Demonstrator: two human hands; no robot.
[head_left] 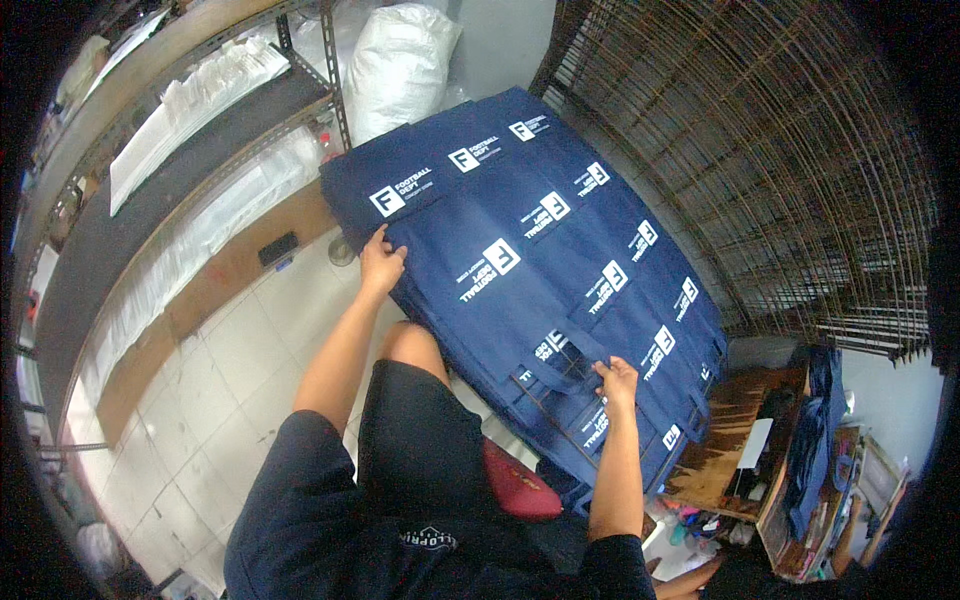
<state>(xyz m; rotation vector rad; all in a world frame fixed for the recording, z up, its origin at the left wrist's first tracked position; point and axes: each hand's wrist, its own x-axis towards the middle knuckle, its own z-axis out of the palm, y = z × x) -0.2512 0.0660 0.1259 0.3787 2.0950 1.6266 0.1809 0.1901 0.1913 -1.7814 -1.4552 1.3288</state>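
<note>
Navy blue fabric tote bags [440, 245] with white printed logos lie in overlapping rows in front of me. My left hand [382, 264] is at the left edge of the spread, its thumb and fingers closed on a bag's edge. Farther right and nearer to me, my right hand [617, 381] pinches navy fabric beside a bag's loop handle [556, 376]. Exactly which part it grips is partly hidden by the fingers. Thin dark bars of a rack [540, 408] show between the bags around that handle.
Metal shelving [215, 120] with stacked white sheets stands at the left. A stuffed white sack [402, 70] sits behind the bags. Tall wire racks [740, 130] rise at the far right. A wooden cabinet [725, 445] and a red seat [518, 482] are nearer.
</note>
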